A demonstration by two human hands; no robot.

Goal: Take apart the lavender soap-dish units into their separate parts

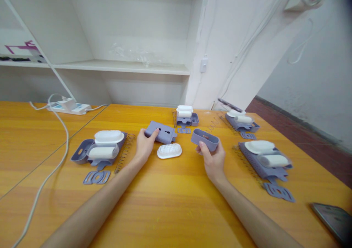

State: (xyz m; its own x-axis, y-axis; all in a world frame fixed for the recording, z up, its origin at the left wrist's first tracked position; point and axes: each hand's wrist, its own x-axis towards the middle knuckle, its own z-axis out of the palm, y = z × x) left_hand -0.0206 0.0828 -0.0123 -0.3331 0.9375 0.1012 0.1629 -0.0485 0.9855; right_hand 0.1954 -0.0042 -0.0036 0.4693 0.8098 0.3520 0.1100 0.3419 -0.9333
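Observation:
My left hand (146, 143) grips a purple-grey plastic housing (165, 133) with keyhole slots, its thumb on the slotted face. In my right hand (213, 158) is an oval, open purple-grey plastic cup (205, 139), tilted so that its rim shows; some of the fingers are hidden behind it. Between the two hands a white oval brush head (169, 151) lies bristles up on the table, touched by neither. Beyond the cup, a thin coiled spring (213, 124) rests on the wood.
Similar part sets stand around: one at left (103, 150), one at the back (184, 116), two at right, the nearer with a white roller (273, 161). A power strip (70, 106) with a white cable (64, 145) lies left. A phone (334, 218) sits at the right edge.

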